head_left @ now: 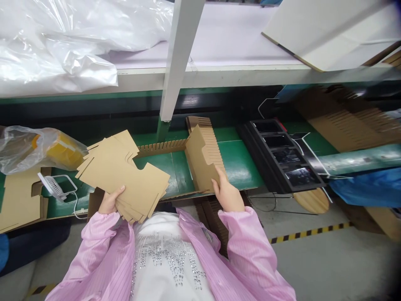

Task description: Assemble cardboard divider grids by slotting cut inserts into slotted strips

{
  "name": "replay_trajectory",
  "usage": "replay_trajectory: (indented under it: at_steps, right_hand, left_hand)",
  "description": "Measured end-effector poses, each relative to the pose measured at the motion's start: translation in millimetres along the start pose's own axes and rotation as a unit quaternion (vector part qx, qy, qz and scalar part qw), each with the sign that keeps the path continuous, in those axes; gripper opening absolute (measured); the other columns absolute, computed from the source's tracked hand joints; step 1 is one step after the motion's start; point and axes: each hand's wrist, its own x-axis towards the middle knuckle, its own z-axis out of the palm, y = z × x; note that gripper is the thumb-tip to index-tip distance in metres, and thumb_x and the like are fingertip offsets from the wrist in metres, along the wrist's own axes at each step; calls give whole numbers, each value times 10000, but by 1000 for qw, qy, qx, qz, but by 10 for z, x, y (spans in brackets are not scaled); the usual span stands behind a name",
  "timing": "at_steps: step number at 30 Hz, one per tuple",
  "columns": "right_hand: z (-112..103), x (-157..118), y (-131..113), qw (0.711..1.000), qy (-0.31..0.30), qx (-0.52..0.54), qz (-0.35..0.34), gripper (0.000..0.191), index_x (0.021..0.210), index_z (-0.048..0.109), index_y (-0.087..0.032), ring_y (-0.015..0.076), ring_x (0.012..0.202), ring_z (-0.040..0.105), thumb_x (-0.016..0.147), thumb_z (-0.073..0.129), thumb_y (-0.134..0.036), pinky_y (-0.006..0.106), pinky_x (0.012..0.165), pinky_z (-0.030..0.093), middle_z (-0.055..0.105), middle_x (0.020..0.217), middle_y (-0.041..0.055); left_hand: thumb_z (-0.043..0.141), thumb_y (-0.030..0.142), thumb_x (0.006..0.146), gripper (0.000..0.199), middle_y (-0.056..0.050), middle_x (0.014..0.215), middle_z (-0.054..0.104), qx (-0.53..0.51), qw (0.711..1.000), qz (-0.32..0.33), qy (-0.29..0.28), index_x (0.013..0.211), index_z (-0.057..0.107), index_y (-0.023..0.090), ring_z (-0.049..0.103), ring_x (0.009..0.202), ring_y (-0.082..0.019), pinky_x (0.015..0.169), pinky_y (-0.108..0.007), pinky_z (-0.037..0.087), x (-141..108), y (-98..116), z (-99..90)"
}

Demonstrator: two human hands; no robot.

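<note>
My left hand grips a fanned stack of notched cardboard pieces, thumb on top and fingers beneath. A single notched cardboard divider stands nearly upright at the right, and my right hand pinches its near edge. This divider rests against a row of slotted cardboard strips on the green work surface. Another slotted strip runs along the back, partly hidden by the stack. How the divider's lower edge sits cannot be made out.
A black tray with several dark-screened devices stands to the right. On the left are a small white fan, more cardboard pieces and a plastic bag with yellow contents. A white post rises behind the work surface.
</note>
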Motion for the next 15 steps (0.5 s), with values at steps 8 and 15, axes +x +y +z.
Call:
replay_trajectory:
  at_steps: [8,15]
  right_hand:
    - [271,119,-24,993,-26,-99,-50,542,1454,351,-173,198,599,575,933,332,-321,294,613,400,638,659,74]
    - [351,157,-124,989,-67,-122,-43,500,1441,376,-205,213,759,588,945,363,-268,326,716,334,657,773,116]
  left_hand:
    - [892,278,409,596,-62,886,722,1,1000,-2,4,941,653,156,665,933,-270,896,-383,517,-39,53,23]
    - [895,292,414,630,-70,868,729,8,1000,-1,-15,978,652,153,680,885,-275,847,-389,540,-83,38,127]
